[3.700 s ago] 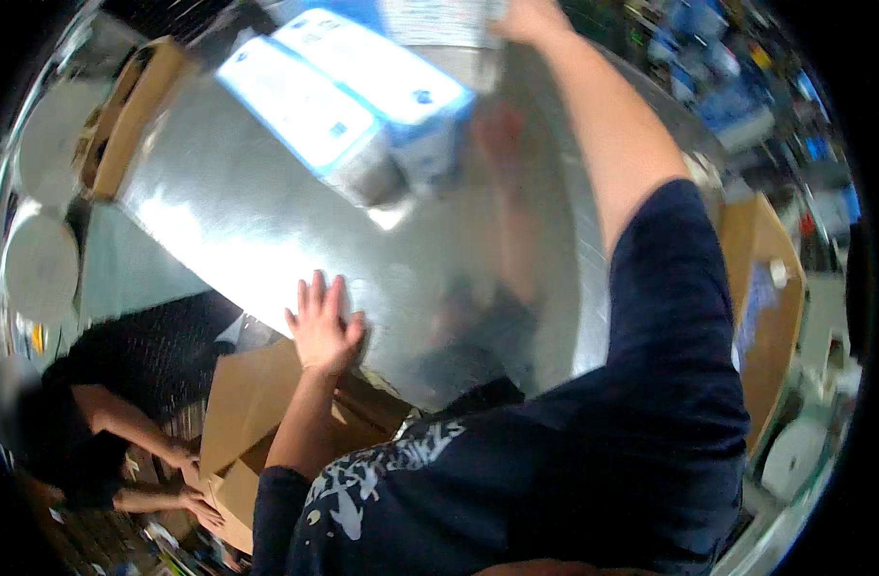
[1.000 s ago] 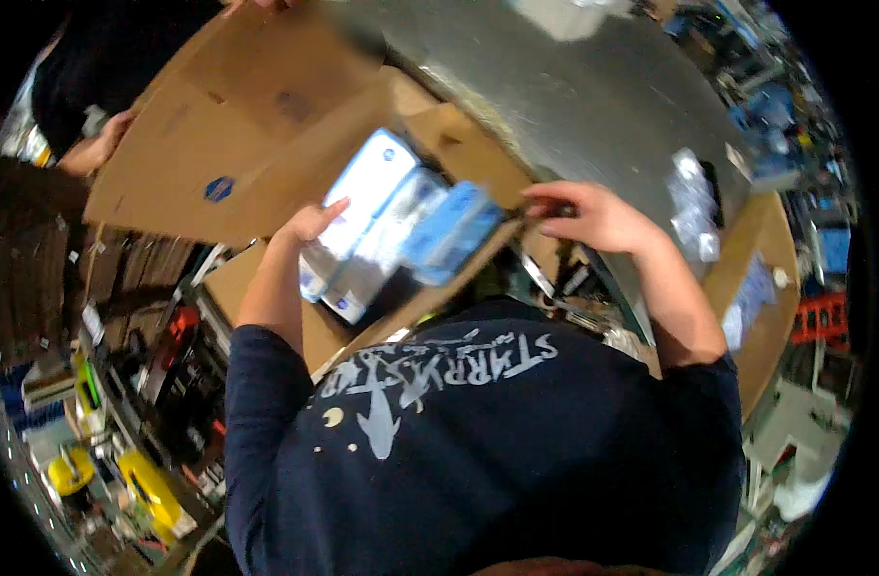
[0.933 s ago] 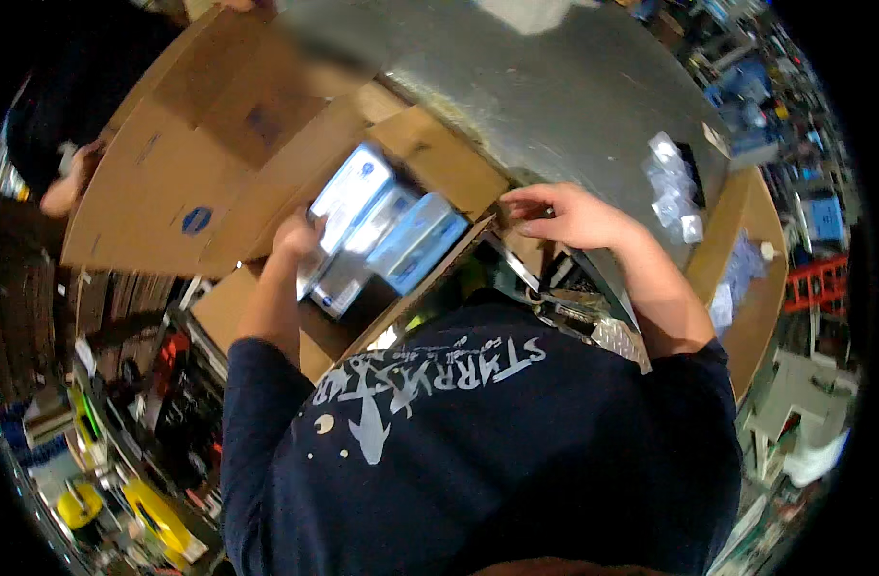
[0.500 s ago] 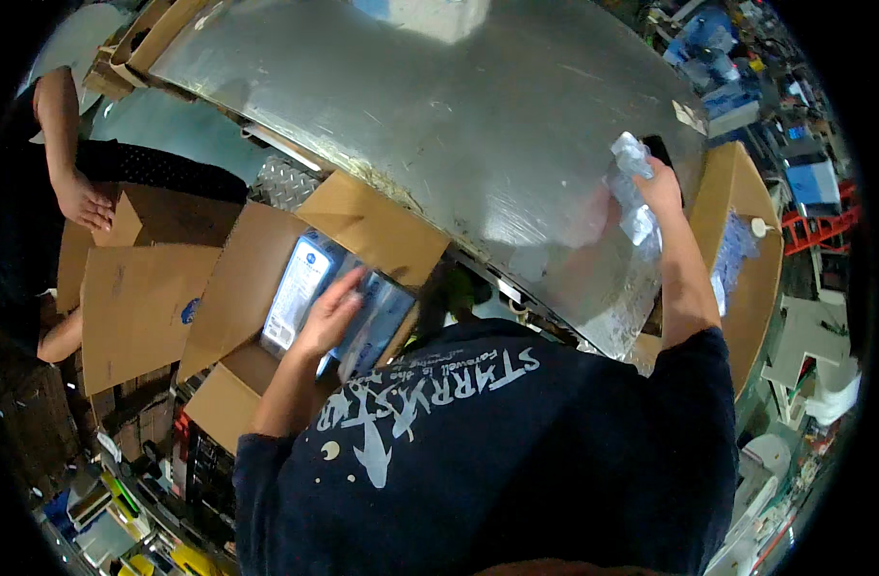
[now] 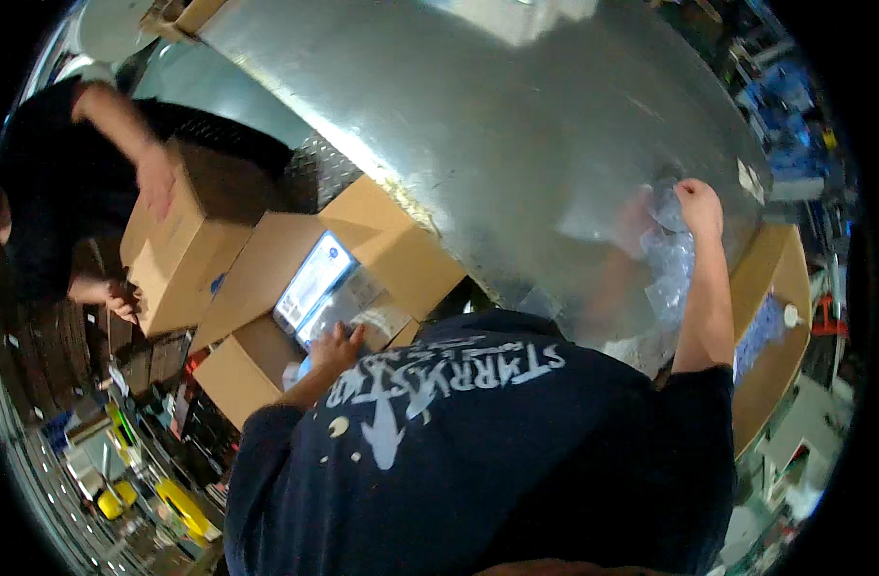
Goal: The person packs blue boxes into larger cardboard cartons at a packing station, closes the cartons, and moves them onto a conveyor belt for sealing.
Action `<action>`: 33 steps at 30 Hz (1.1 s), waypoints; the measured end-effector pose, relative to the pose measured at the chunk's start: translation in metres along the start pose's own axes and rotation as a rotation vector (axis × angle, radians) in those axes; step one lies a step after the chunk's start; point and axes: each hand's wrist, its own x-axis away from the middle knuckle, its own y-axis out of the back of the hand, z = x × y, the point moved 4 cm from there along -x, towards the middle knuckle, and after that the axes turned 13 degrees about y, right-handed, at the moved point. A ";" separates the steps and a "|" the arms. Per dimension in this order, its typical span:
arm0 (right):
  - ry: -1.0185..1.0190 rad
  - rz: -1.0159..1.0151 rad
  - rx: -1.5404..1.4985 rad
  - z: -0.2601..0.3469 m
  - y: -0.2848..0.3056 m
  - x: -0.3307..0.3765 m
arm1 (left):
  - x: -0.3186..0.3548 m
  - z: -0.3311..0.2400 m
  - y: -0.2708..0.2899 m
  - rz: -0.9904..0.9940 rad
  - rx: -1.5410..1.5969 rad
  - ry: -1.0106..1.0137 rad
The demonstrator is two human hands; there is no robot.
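My right hand (image 5: 700, 204) is over the right part of the metal table (image 5: 497, 154), thumb and fingers closed on the upper end of a strip of clear plastic packaging (image 5: 670, 264) that trails toward me. My left hand (image 5: 334, 348) reaches into an open cardboard box (image 5: 238, 360) on the left. Its fingers are apart and rest on the packed contents. Inside that box a blue-and-white package (image 5: 315, 274) shows, with clear plastic film (image 5: 363, 302) beside it.
At far left another person's hand (image 5: 154, 178) touches a second cardboard box (image 5: 176, 264). A long cardboard box (image 5: 790, 278) holding bluish plastic pieces (image 5: 761, 331) stands on my right. The metal table's edge runs between the open box and me.
My left hand has gone lower onto the box contents. My right hand now holds the plastic stretched out in a strip. The other person's box has tilted and shifted, and the whole view has turned.
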 end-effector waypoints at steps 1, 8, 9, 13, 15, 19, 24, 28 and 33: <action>0.020 -0.035 -0.019 -0.002 0.002 0.000 | -0.008 -0.005 -0.001 -0.030 -0.059 -0.048; 0.123 -0.374 -0.602 -0.064 0.016 0.020 | 0.037 0.014 0.053 0.106 0.139 -0.158; 0.064 -0.335 -0.697 -0.055 0.012 0.026 | 0.039 0.022 0.030 0.063 0.169 -0.177; 0.011 -0.127 -0.898 0.103 -0.011 0.077 | -0.004 0.027 -0.111 0.204 0.123 -0.196; 0.171 0.142 -0.916 0.190 -0.044 0.097 | -0.010 0.016 -0.068 0.382 0.126 -0.148; 0.281 0.671 -1.175 0.328 -0.115 0.148 | -0.003 0.027 0.081 -0.332 0.940 -0.347; 0.155 0.867 -1.280 0.417 -0.151 0.193 | 0.021 0.039 0.110 -0.545 0.929 -0.586; 0.152 0.796 -1.197 0.400 -0.150 0.197 | -0.035 0.073 0.034 -0.241 1.136 -0.150; 0.092 0.750 -1.028 0.343 -0.142 0.177 | -0.090 0.089 -0.013 -0.350 1.004 -0.021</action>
